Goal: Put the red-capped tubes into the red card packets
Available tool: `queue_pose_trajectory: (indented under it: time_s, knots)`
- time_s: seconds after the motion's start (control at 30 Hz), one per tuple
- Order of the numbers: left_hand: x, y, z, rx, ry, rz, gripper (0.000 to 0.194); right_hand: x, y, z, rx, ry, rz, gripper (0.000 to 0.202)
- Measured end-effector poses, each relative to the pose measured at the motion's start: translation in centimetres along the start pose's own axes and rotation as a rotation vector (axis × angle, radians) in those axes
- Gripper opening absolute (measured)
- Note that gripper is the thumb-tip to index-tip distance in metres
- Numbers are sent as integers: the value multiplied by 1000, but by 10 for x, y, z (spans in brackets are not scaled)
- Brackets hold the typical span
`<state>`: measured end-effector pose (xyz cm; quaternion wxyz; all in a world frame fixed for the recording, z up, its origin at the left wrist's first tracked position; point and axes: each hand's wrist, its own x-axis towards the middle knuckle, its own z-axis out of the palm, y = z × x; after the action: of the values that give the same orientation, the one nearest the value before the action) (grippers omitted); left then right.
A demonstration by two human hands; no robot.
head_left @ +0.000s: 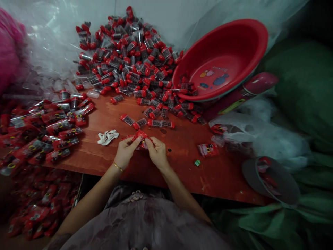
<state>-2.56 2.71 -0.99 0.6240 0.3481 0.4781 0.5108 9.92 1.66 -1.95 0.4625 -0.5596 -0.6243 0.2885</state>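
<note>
Over the front part of the red-brown table (91,152), my left hand (126,151) and my right hand (158,151) meet at a small red printed wrapper (141,134). Thumbs and fingers of both hands pinch it from either side. Whether anything is inside the wrapper is too small to tell. Just beyond my hands lie several red-capped clear tubes (156,123) with dark contents. A crumpled white item (108,137) rests left of my left hand.
Behind is a large heap of red-capped tubes (130,59), with a tilted red basin (223,59) to its right. Red packaged pieces (57,128) are piled at left. At right lie a red packet (208,150), a green piece (197,163) and a grey container (283,184).
</note>
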Motion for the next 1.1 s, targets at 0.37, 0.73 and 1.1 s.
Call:
queue_pose_trajectory:
  time_s: [0.37, 0.73, 1.1]
  knots:
    - [10, 15, -1, -279, 166, -260, 38, 72, 43, -25, -727, 30, -93, 30]
    - [8, 17, -2, -255, 82, -228, 40, 25, 52, -52, -623, -64, -158, 29]
    - [-1, 12, 5, -23, -21, -85, 38, -28, -1, -84, -340, -140, -226, 34]
